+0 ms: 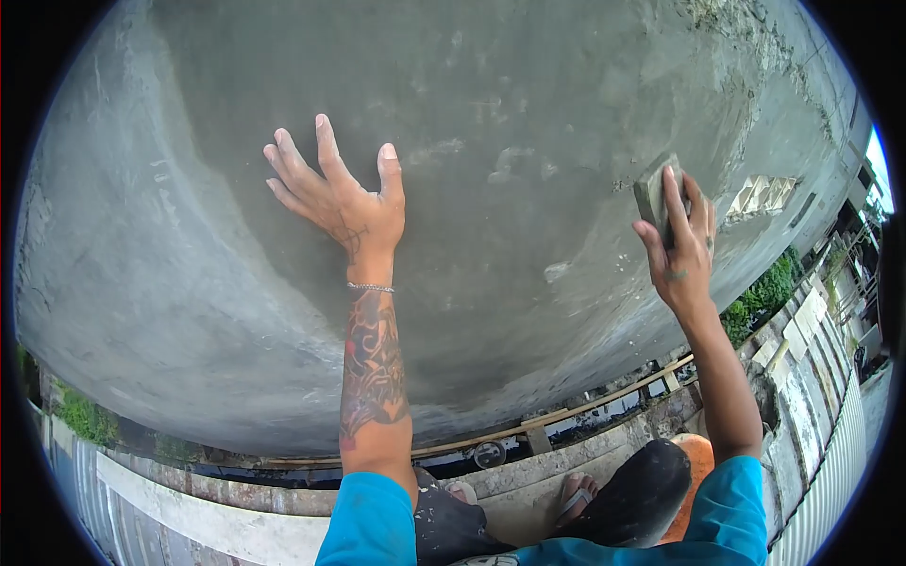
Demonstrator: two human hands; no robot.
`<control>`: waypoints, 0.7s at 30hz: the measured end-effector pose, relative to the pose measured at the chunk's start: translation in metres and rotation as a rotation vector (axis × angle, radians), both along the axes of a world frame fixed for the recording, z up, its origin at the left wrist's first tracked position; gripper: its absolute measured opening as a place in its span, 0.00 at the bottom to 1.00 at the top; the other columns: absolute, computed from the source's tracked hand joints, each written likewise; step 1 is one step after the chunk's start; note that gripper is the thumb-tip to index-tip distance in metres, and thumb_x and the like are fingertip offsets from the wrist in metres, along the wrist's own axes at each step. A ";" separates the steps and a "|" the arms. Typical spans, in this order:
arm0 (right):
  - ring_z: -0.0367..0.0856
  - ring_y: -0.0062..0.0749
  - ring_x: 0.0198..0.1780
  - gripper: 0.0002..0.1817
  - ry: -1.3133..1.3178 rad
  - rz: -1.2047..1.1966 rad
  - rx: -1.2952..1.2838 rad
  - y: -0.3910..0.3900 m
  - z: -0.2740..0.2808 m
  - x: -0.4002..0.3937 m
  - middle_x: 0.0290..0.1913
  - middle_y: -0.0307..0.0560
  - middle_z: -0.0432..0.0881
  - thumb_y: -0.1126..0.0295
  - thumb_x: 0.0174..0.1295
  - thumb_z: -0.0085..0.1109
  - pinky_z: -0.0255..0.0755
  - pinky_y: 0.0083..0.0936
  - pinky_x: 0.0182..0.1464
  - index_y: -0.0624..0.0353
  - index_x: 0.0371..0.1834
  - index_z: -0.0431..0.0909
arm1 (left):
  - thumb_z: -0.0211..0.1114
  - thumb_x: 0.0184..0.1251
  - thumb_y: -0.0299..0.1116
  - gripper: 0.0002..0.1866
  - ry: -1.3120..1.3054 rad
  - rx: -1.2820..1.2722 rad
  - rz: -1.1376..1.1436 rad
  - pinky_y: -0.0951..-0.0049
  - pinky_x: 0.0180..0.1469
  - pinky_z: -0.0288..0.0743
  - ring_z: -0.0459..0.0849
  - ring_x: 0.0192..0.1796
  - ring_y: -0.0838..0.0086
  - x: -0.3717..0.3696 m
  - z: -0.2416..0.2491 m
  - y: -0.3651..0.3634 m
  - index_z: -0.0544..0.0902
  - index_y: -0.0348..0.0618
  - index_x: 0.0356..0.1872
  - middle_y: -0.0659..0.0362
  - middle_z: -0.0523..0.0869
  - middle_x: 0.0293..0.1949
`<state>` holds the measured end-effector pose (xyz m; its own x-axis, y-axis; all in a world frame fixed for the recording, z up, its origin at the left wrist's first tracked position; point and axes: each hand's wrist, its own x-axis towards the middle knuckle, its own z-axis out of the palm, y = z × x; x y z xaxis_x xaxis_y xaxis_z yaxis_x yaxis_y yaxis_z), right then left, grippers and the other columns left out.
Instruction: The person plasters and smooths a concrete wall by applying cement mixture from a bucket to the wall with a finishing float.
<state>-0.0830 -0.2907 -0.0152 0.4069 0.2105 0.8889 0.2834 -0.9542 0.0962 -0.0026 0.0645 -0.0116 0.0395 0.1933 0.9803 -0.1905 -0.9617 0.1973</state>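
Note:
A grey plastered wall (491,236) fills most of the view, with a darker, damp-looking area across its middle. My left hand (349,198) is raised before this dark area, fingers and thumb spread, holding nothing. Over on the right, my right hand (686,250) grips a grey-green rectangular block (651,193), thumb on one side and fingers across its back. The block's face is turned to the wall and overlaps the plaster in this view. Pale smears and small rough spots (557,272) mark the surface between the hands.
A patterned vent block (763,195) is set in the wall at right. Below run a wooden rail (576,415) and a narrow water-filled gap. My feet (576,491) are on a pale ledge beside an orange object (696,481). Corrugated roofing (821,481) and plants (760,292) lie lower right.

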 end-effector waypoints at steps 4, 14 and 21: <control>0.72 0.53 0.58 0.34 -0.477 -0.089 0.006 0.078 0.086 0.108 0.65 0.58 0.71 0.53 0.58 0.69 0.67 0.43 0.59 0.37 0.70 0.72 | 0.64 0.62 0.51 0.39 0.023 -0.007 0.038 0.36 0.75 0.41 0.47 0.79 0.44 -0.010 0.003 0.028 0.64 0.49 0.73 0.42 0.56 0.75; 0.71 0.35 0.57 0.43 -0.315 0.145 -0.433 0.059 -0.057 0.107 0.68 0.43 0.67 0.51 0.45 0.76 0.70 0.30 0.51 0.20 0.69 0.69 | 0.62 0.62 0.57 0.40 -0.067 0.011 0.138 0.43 0.77 0.44 0.52 0.79 0.49 0.003 -0.008 0.040 0.66 0.47 0.73 0.46 0.58 0.76; 0.70 0.56 0.60 0.29 -0.402 -0.023 0.264 0.089 0.131 0.133 0.64 0.60 0.71 0.54 0.60 0.65 0.66 0.47 0.60 0.41 0.66 0.74 | 0.62 0.61 0.55 0.41 -0.040 0.010 0.160 0.40 0.75 0.46 0.52 0.78 0.47 0.001 -0.007 0.038 0.65 0.47 0.73 0.44 0.58 0.75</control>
<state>0.0499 -0.2014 0.1158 0.0220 -0.0488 0.9986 0.2522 -0.9662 -0.0528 -0.0016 0.1028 -0.0190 -0.0302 0.1840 0.9825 -0.0422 -0.9823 0.1826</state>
